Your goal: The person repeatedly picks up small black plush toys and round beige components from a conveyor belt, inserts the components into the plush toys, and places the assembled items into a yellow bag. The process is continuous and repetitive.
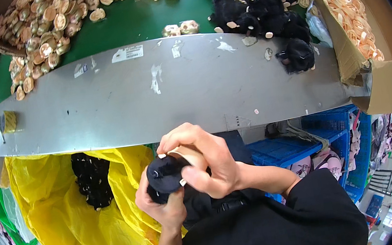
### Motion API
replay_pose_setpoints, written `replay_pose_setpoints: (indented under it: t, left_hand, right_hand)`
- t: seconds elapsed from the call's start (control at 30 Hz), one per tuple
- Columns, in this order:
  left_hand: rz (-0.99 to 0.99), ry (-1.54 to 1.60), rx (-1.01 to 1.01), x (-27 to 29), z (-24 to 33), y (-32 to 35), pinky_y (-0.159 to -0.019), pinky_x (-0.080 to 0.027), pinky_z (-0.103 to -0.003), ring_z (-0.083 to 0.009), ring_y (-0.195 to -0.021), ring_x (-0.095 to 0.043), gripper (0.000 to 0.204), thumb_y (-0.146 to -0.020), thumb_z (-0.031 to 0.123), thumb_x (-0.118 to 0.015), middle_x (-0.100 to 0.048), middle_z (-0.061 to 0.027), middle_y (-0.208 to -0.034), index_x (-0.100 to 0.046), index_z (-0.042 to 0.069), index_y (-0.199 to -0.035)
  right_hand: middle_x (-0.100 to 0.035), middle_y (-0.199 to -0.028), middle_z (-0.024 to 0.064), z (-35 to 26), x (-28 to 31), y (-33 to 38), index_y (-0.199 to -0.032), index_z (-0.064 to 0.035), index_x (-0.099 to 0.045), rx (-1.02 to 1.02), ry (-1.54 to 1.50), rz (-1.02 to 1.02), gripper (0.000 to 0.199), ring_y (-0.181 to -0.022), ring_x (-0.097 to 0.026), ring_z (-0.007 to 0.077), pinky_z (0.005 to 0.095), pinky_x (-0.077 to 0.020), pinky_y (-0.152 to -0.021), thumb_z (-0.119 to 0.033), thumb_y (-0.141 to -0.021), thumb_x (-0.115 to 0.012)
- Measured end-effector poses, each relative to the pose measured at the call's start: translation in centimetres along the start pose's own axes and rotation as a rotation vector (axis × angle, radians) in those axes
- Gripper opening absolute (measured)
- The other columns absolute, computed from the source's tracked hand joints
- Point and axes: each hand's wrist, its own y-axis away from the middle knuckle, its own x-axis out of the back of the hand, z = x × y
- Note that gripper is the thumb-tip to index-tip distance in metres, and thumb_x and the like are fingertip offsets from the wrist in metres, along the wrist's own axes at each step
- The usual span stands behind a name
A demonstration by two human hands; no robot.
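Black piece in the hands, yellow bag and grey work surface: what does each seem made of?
Black piece: probably fabric, perhaps plush; its face looks soft and matte.
Yellow bag: likely thin plastic film, going by sheen and crinkled folds.
Grey work surface: perhaps sheet metal, smooth with a dull sheen.

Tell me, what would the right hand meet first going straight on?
The right hand would likely meet the black plush piece first; the yellow bag lies beyond, though depth is unclear.

On the tabletop [126, 102], doll-face shells [51, 32] are heaped back left and furry pieces [257, 5] back right, beside a cardboard box [341, 45], while a plastic sack [62, 215] is placed below left, crates [272, 153] below right.
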Motion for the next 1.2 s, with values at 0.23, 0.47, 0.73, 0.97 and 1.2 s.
replay_pose_setpoints:
  t: [0.23,0.47,0.73,0.97,1.2]
  left_hand:
    - [-0.012,0.207,0.201,1.3,-1.0,0.5,-0.08,-0.048,-0.025,-0.0092,-0.086,-0.057,0.039,-0.07,0.013,-0.075,-0.064,-0.0009,-0.092,-0.065,-0.002,-0.104]
    - [-0.101,0.049,0.053,2.1,-0.7,0.2,-0.082,-0.049,-0.026,-0.0105,-0.087,-0.06,0.039,-0.071,0.004,-0.072,-0.066,-0.0027,-0.094,-0.066,-0.003,-0.109]
    - [-0.095,-0.037,-0.082,2.1,-1.0,0.0,-0.079,-0.049,-0.027,-0.0131,-0.082,-0.061,0.039,-0.071,0.004,-0.076,-0.065,-0.0053,-0.09,-0.065,-0.004,-0.108]
    - [-0.131,0.032,-0.036,1.6,-0.9,-0.2,-0.075,-0.048,-0.025,-0.0106,-0.078,-0.057,0.035,-0.069,0.001,-0.074,-0.061,-0.0033,-0.083,-0.065,-0.003,-0.103]
    - [-0.17,-0.19,-0.182,0.8,-0.6,0.1,-0.065,-0.047,-0.031,-0.0206,-0.067,-0.057,0.035,-0.066,0.005,-0.084,-0.057,-0.0075,-0.078,-0.063,0.001,-0.093]
  right_hand:
    - [-0.065,-0.105,0.0176,-0.2,-0.3,-0.4,-0.112,0.0023,-0.065,0.352,0.594,-0.13,0.041,-0.07,-0.067,0.0234,0.03,-0.0558,-0.057,-0.021,-0.08,-0.071]
    - [-0.055,-0.08,0.011,-1.2,0.6,-2.8,-0.092,-0.0009,-0.062,0.186,0.31,-0.096,0.026,-0.059,-0.057,0.0237,0.0309,-0.0488,-0.052,-0.018,-0.073,-0.068]
    - [-0.052,-0.078,0.0084,-0.8,-0.6,-0.3,-0.092,-0.0005,-0.047,-0.068,0.137,-0.02,0.032,-0.068,-0.047,0.013,0.027,-0.04,-0.058,-0.027,-0.095,-0.064]
    - [-0.05,-0.07,0.0074,-0.7,-1.0,-0.8,-0.077,0.0016,-0.052,-0.236,-0.075,0.09,0.037,-0.061,-0.049,0.0148,0.0295,-0.042,-0.058,-0.021,-0.106,-0.049]
    - [-0.055,-0.082,0.008,-0.1,-3.5,-1.1,-0.077,0.0021,-0.054,-0.193,-0.139,0.222,0.038,-0.07,-0.049,0.0127,0.0266,-0.0423,-0.066,-0.019,-0.108,-0.046]
